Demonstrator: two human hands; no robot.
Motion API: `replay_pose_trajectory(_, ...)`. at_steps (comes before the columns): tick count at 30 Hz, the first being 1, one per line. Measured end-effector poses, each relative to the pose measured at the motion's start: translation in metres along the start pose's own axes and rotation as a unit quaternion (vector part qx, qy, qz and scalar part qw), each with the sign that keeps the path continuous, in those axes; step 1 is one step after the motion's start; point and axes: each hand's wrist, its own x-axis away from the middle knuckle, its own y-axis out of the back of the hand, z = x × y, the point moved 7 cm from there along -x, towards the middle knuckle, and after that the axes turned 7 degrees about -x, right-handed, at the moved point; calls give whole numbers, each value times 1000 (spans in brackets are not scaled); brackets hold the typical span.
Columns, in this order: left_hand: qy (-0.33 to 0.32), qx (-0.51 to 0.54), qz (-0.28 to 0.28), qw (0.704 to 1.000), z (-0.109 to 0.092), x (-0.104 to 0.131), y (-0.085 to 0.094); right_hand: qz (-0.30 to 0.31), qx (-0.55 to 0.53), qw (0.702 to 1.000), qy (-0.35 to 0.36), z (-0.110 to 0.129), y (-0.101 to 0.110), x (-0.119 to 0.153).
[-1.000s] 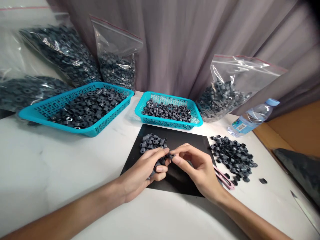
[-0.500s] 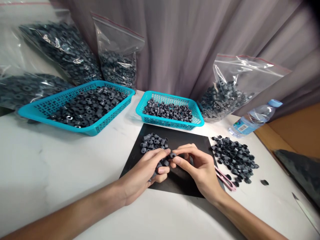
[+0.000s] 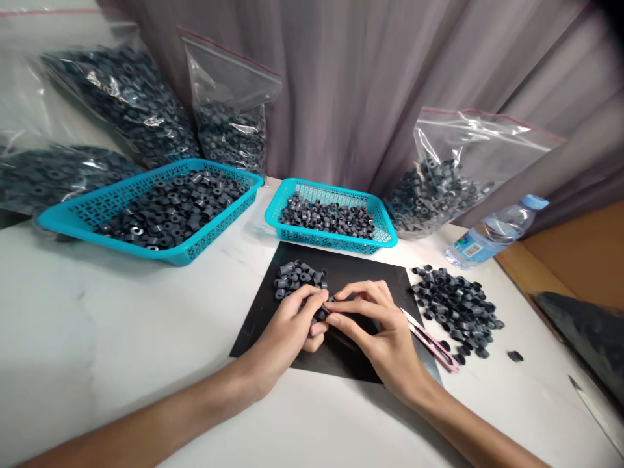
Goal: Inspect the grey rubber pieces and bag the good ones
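Note:
My left hand [image 3: 290, 326] and my right hand [image 3: 375, 328] meet fingertip to fingertip over a black mat [image 3: 341, 270]. Between them they pinch a small dark grey ring [image 3: 331, 301]; the left hand also cups a few more rings. A small heap of the same rings [image 3: 298, 276] lies on the mat just beyond my left fingers. Pink snips [image 3: 431, 340] lie on the mat's right edge beside my right hand.
Two teal baskets [image 3: 73, 218] [image 3: 386, 224] hold grey rings. A loose pile of rings [image 3: 455, 305] lies right of the mat. Several clear bags of rings [image 3: 229, 127] [image 3: 448, 182] lean on the curtain. A water bottle [image 3: 492, 231] lies at the right.
Both hands have drawn slightly nearer to me and closer together; the right fingers have flattened over the ring. The snips now show more fully.

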Motion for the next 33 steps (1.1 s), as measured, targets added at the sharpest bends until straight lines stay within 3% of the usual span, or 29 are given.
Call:
replay_pose_trajectory(3,5,6,-9,1000,-2,1,0,-19,-8,1000,-1,0,2,0)
replay_pose_trajectory(6,4,11,-8,1000,-9,3,-1,-37,-51,997,-46,-10,4,-2)
replay_pose_trajectory(13,11,18,16,1000,-10,5,-3,5,-133,984,-115,-25,-2,-4)
replay_pose_trajectory(20,-24,15,28,999,-13,2,-5,0,-143,984,-111,-21,-3,-1)
replay_pose_trajectory(29,4,9,26,1000,-8,5,-2,5,-93,994,-63,-3,-4,0)
replay_pose_trajectory(33,18,4,19,1000,-3,-3,6,-45,-39,998,-13,-1,4,-5)
